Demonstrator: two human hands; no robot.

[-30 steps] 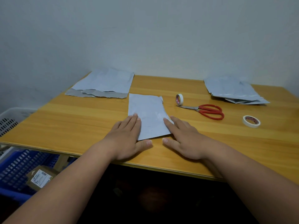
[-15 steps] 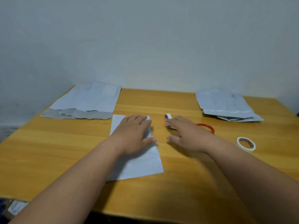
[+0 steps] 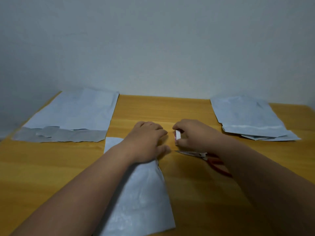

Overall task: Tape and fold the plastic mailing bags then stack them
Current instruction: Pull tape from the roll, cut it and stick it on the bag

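Note:
A folded grey plastic mailing bag lies lengthwise on the wooden table in front of me. My left hand rests flat on the bag's far end, fingers stretched toward the right. Just beside it my right hand grips a small white roll of tape that stands on edge, thumb below and fingers above it. Red-handled scissors lie under my right wrist, partly hidden by the arm.
A stack of flat mailing bags lies at the far left of the table, and another stack at the far right. A pale wall stands directly behind the table.
My right hand reached the tape roll and closed round it. My left hand stayed on the bag's far end. The camera moved closer and lower, and the second tape roll left the view.

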